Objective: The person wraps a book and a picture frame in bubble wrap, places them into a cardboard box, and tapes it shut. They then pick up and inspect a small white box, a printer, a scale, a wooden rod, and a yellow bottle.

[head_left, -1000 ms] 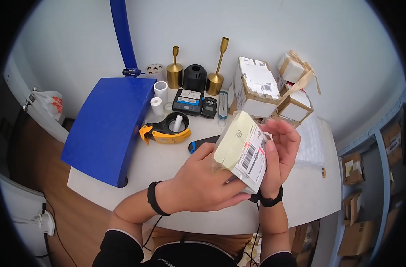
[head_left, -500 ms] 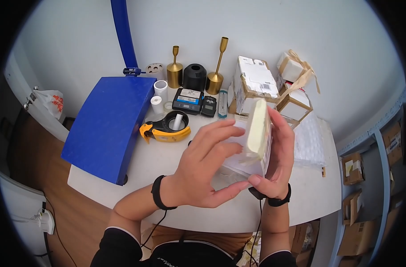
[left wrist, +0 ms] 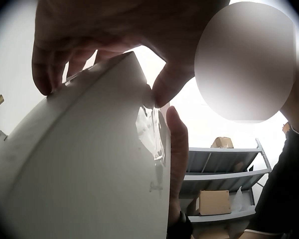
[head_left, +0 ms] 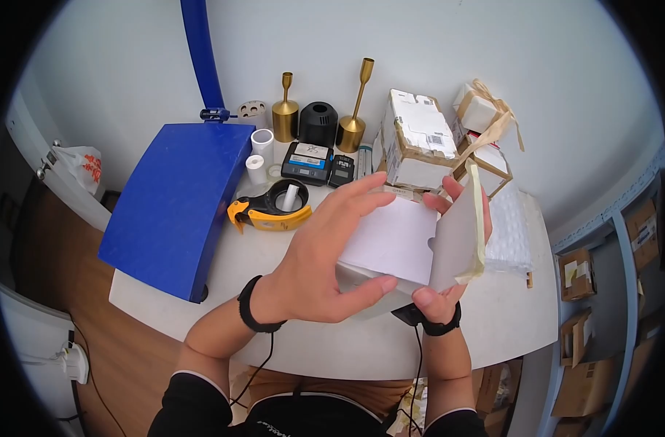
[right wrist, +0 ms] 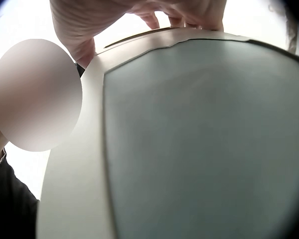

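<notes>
A white box [head_left: 390, 240] is held up above the table between my two hands. A white panel with a pale yellow edge [head_left: 479, 218] stands along its right side, with a small notch near the box. My left hand [head_left: 314, 266] spans the box from the left, fingers over the far edge and thumb at the near one. In the left wrist view those fingers [left wrist: 55, 74] bend over the box's edge, near a torn bit of clear film [left wrist: 148, 132]. My right hand [head_left: 441, 306] grips from the right, thumb in front and fingers mostly hidden behind the panel.
Behind the hands are a yellow-and-black tape dispenser [head_left: 274, 218], a small scale [head_left: 307, 164], gold candlesticks [head_left: 352, 135] and paper rolls [head_left: 262, 142]. A large blue platform [head_left: 172, 211] fills the left. Taped boxes [head_left: 420, 138] and bubble wrap [head_left: 509, 237] lie at the right.
The box has turned, so its yellow face with the barcode side swings right and out of sight and a plain white face shows. My left fingers have spread and shifted upward along it.
</notes>
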`<state>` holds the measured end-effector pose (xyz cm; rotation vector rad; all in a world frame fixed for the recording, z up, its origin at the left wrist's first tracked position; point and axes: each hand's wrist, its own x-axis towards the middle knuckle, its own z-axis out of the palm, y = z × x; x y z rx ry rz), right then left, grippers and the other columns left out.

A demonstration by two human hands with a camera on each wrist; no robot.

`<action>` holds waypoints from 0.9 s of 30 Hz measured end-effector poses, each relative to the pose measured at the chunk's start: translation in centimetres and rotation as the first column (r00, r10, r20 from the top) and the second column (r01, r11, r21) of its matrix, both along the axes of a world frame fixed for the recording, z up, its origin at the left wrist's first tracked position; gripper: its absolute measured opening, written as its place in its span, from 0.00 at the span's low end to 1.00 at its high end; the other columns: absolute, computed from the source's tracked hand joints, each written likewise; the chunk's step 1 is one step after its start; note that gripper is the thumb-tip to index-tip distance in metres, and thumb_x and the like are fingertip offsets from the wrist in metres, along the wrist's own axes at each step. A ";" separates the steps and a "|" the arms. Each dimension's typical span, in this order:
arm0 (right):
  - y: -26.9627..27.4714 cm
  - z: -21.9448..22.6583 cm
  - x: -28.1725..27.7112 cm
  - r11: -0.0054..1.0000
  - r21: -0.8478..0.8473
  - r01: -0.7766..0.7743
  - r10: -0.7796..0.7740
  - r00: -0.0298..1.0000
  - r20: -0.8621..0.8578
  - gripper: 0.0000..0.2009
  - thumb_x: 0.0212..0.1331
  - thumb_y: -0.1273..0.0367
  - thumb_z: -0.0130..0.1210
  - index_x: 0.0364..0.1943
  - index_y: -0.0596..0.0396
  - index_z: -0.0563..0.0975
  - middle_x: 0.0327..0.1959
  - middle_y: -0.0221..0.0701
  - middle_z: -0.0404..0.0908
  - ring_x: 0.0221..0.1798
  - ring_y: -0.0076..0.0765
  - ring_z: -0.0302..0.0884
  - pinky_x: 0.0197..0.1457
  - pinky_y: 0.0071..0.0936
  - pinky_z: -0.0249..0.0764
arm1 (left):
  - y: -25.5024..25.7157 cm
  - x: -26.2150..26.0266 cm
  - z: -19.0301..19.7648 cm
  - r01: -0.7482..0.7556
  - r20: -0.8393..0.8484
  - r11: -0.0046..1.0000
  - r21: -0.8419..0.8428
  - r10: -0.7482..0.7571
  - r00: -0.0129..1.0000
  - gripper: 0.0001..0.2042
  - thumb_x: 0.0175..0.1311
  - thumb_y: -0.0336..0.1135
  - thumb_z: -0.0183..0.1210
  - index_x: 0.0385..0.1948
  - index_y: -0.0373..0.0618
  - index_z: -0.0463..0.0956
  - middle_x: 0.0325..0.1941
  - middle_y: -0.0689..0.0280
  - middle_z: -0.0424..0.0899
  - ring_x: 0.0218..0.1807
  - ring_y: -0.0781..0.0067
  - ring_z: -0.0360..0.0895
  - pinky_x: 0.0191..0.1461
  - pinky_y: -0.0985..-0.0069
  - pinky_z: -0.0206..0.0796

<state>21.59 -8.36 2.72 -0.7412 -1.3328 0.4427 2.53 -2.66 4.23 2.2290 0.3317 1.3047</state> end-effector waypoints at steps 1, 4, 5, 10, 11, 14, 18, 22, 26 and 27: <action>0.0 0.0 0.1 1.000 0.005 -0.005 0.005 1.000 0.014 0.62 0.39 0.48 0.73 0.77 0.58 0.46 0.74 0.49 0.57 0.67 0.44 0.67 0.69 0.46 0.67 | 0.0 0.0 0.0 0.008 0.053 0.997 -0.081 -0.004 0.999 0.37 0.52 0.40 0.70 0.67 0.40 0.66 0.71 0.51 0.69 0.72 0.50 0.66 0.72 0.57 0.56; -0.1 0.0 -0.1 1.000 -0.006 -0.008 0.008 1.000 0.000 0.62 0.39 0.48 0.73 0.77 0.58 0.46 0.74 0.49 0.56 0.69 0.45 0.65 0.69 0.46 0.67 | 0.3 -0.8 0.5 0.023 -0.081 0.989 -0.147 -0.035 0.996 0.40 0.54 0.43 0.68 0.70 0.38 0.62 0.73 0.50 0.66 0.71 0.55 0.67 0.71 0.60 0.58; 0.0 0.0 -0.1 1.000 -0.005 -0.007 0.007 1.000 -0.001 0.62 0.39 0.48 0.73 0.77 0.58 0.46 0.74 0.49 0.56 0.69 0.45 0.65 0.69 0.46 0.67 | 0.4 -0.9 0.4 0.024 -0.082 0.989 -0.146 -0.036 0.996 0.40 0.54 0.43 0.68 0.70 0.38 0.62 0.73 0.50 0.66 0.71 0.55 0.67 0.71 0.60 0.58; 0.4 -0.1 -0.4 0.999 0.039 0.003 -0.002 0.999 -0.036 0.59 0.41 0.49 0.71 0.76 0.59 0.50 0.75 0.50 0.53 0.72 0.47 0.62 0.71 0.47 0.64 | 0.6 -0.1 -0.9 0.283 0.419 0.855 -0.434 -0.087 0.904 0.35 0.63 0.35 0.59 0.71 0.31 0.55 0.69 0.50 0.68 0.65 0.60 0.72 0.66 0.66 0.64; 0.6 -0.4 0.6 0.997 0.075 0.018 -0.027 0.993 0.115 0.55 0.42 0.48 0.69 0.75 0.60 0.55 0.75 0.50 0.53 0.72 0.47 0.62 0.69 0.46 0.66 | 1.1 -0.3 -1.2 0.242 0.376 0.893 -0.379 -0.091 0.922 0.36 0.65 0.34 0.53 0.73 0.30 0.50 0.72 0.50 0.65 0.65 0.61 0.72 0.68 0.65 0.63; 1.2 -0.1 1.6 0.981 0.188 0.048 -0.098 0.959 0.265 0.45 0.44 0.49 0.65 0.66 0.64 0.71 0.71 0.53 0.60 0.70 0.49 0.66 0.65 0.43 0.69 | 0.7 0.5 -1.8 0.254 0.443 0.891 -0.377 -0.068 0.894 0.37 0.66 0.36 0.52 0.74 0.30 0.47 0.75 0.49 0.61 0.66 0.62 0.71 0.70 0.65 0.61; 1.0 0.3 1.8 0.981 0.191 0.036 -0.118 0.890 0.441 0.40 0.42 0.51 0.65 0.60 0.65 0.77 0.61 0.54 0.72 0.60 0.50 0.75 0.62 0.39 0.71 | 0.8 0.0 -1.5 0.257 0.377 0.900 -0.352 -0.115 0.919 0.38 0.65 0.36 0.52 0.75 0.30 0.45 0.76 0.49 0.59 0.68 0.62 0.69 0.73 0.65 0.58; 0.9 0.3 1.6 0.978 0.206 0.042 -0.135 0.877 0.462 0.38 0.40 0.51 0.65 0.55 0.65 0.80 0.56 0.53 0.75 0.54 0.49 0.78 0.57 0.37 0.74 | 0.5 -0.1 -1.1 0.399 0.492 0.771 -0.497 -0.129 0.861 0.37 0.66 0.34 0.55 0.74 0.33 0.47 0.73 0.52 0.62 0.68 0.64 0.68 0.72 0.66 0.58; 0.9 0.4 1.6 0.983 0.183 0.029 -0.116 0.868 0.483 0.37 0.38 0.53 0.65 0.54 0.64 0.80 0.56 0.52 0.75 0.54 0.49 0.78 0.57 0.36 0.74 | 0.5 -0.1 -1.1 0.363 0.452 0.787 -0.499 -0.121 0.884 0.36 0.67 0.35 0.58 0.73 0.34 0.49 0.69 0.55 0.65 0.67 0.67 0.68 0.70 0.67 0.59; 0.8 0.5 1.6 0.983 0.183 0.030 -0.116 0.868 0.483 0.37 0.38 0.53 0.65 0.54 0.64 0.80 0.56 0.52 0.75 0.54 0.49 0.78 0.57 0.36 0.74 | 0.5 -0.1 -1.1 0.363 0.451 0.787 -0.499 -0.122 0.884 0.36 0.67 0.35 0.58 0.73 0.34 0.49 0.69 0.55 0.65 0.67 0.67 0.68 0.70 0.67 0.59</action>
